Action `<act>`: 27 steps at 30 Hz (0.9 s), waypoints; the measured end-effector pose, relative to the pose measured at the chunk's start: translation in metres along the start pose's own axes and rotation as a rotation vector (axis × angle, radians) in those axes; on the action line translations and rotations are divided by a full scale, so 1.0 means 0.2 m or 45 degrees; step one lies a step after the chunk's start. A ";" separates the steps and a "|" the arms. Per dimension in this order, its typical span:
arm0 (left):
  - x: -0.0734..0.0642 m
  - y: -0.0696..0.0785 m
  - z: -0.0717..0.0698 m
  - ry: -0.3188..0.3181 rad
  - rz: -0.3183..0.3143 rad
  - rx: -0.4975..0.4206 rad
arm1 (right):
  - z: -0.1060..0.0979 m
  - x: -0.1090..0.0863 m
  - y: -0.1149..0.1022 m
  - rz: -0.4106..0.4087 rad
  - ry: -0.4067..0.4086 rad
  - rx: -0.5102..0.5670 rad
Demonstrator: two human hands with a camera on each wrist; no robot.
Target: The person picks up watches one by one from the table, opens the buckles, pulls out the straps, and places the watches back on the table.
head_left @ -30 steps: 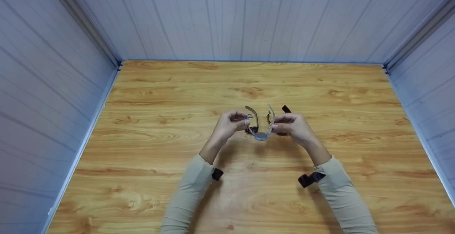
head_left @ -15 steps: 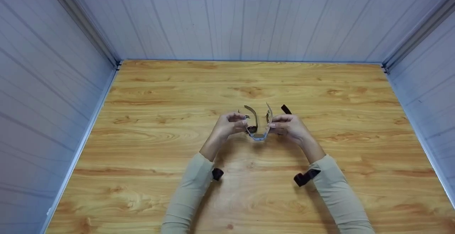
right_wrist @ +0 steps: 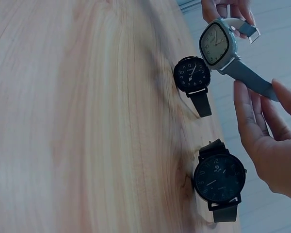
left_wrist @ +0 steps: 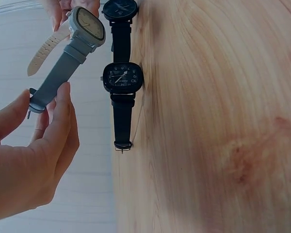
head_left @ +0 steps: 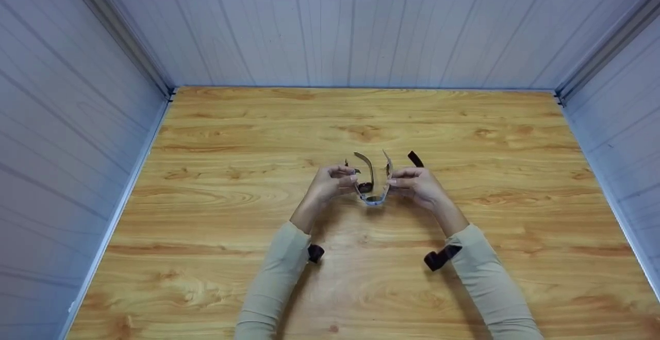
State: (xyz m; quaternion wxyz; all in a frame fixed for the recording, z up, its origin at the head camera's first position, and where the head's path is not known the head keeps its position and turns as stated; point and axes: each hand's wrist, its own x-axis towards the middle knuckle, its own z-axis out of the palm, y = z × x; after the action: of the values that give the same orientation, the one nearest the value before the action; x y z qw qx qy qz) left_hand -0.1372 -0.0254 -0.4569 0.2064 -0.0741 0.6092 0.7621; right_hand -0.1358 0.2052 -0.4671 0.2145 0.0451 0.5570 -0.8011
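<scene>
A watch with a grey-blue strap and a pale rounded-square dial is held up between both hands, its strap bent into a U. My left hand pinches the buckle half of the strap between thumb and fingers. The other strap half is gripped by my right hand, thumb against fingers. Just beyond them on the table lies a black watch with a rounded-square dial. A second black watch, with a round dial, is by my right hand; in the head view that hand mostly hides it.
The wood-grain table spreads out around the hands. Pale panel walls close it in at the back, left and right. Black wrist-camera straps stick out from the sleeves.
My right hand has moved a little to the left, towards the left hand. The strap's two sides now stand slightly closer together, and the watch has shifted slightly left.
</scene>
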 end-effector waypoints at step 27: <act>-0.02 0.00 -0.08 0.046 0.030 -0.018 | 0.09 0.06 -0.02 0.042 0.044 0.035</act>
State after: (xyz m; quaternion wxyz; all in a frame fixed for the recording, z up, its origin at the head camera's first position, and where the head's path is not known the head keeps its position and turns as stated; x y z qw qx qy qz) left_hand -0.1368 -0.0418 -0.4593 0.1859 -0.0822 0.6081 0.7674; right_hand -0.1457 0.1875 -0.4600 0.2174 0.0708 0.5486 -0.8042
